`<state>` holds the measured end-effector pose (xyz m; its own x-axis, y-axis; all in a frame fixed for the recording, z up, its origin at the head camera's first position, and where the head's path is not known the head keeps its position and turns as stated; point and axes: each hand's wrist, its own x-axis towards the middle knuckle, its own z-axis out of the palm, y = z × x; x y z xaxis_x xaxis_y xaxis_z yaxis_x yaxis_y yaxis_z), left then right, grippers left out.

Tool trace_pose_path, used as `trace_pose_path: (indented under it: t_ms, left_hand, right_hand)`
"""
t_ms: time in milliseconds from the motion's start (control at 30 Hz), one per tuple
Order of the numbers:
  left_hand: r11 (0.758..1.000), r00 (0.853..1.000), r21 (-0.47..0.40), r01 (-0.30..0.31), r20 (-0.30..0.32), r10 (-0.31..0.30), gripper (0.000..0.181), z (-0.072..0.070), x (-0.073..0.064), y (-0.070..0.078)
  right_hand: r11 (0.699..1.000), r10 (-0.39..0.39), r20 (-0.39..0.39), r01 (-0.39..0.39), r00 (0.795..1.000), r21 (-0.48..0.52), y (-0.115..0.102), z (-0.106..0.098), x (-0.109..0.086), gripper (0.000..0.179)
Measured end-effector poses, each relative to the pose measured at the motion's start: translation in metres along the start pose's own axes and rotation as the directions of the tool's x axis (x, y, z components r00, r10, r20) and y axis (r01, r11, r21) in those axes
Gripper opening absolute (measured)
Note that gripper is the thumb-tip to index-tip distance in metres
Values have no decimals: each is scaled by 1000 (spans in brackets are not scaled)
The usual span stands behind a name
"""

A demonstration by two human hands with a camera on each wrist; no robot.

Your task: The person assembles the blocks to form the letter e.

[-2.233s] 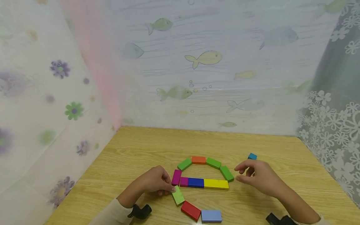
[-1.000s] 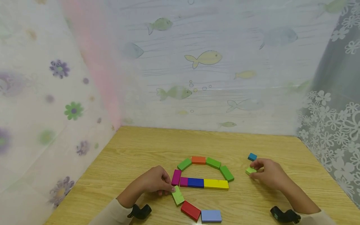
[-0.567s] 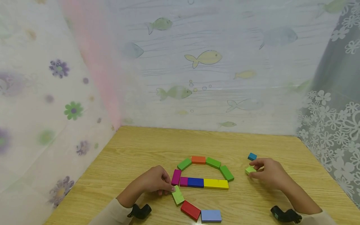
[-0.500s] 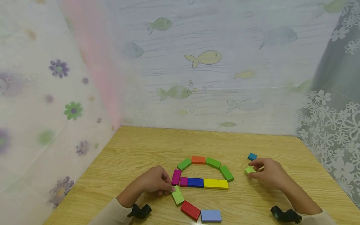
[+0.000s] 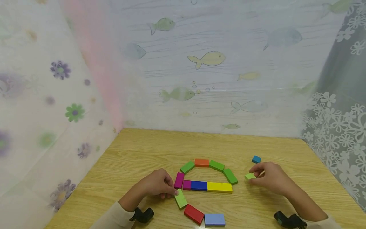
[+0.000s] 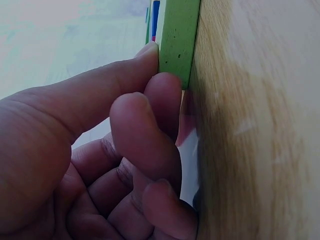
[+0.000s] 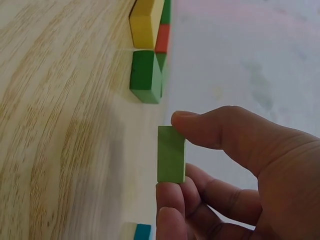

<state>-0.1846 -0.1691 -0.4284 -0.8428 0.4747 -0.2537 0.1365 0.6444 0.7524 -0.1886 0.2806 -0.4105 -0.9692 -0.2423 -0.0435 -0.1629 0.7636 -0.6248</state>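
Note:
At the left end of the block pattern, my left hand [image 5: 159,184] has its thumb on the top corner of a light green block [image 5: 180,199] and a curled fingertip against the block's end, as the left wrist view shows. My right hand [image 5: 269,177] pinches a small light green block [image 7: 171,154] between thumb and fingers, right of the arch. Closest to that block is the right-hand dark green block [image 5: 230,176] of the arch. A small blue block [image 5: 256,159] lies on the table beyond my right fingers.
The arch continues with green, orange [image 5: 202,163] and magenta blocks [image 5: 179,180]. Inside it runs a straight row of magenta, dark blue [image 5: 199,186] and yellow blocks [image 5: 220,187]. Red [image 5: 194,214] and pale blue blocks [image 5: 214,219] curve below. A patterned curtain [image 5: 211,95] hangs behind the table [image 5: 137,149].
My right hand has taken hold of the small light green block beside the blue one and moved it left toward the arch. My left hand stays in place.

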Motion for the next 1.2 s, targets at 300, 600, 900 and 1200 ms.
trace_pose_path:
  t_ms: [300, 600, 900, 1200]
  left_hand:
    - [1000, 1000, 1, 1, -4, -1, 26, 0, 0, 0]
    - [1000, 1000, 0, 4, -4, -4, 26, 0, 0, 0]
    - [1000, 1000, -16, 4, -5, -4, 26, 0, -1, 2]
    - [1000, 1000, -26, -1, -5, 1, 26, 0, 0, 0]
  right_hand:
    - [999, -38, 48, 36, 998, 37, -10, 2, -4, 35]
    - [993, -94, 102, 85, 990, 85, -20, 7, -10, 35]
    - [986, -151, 162, 138, 975, 91, -26, 11, -13, 33]
    - [977, -211, 222, 197, 952, 84, -30, 18, -14, 31]
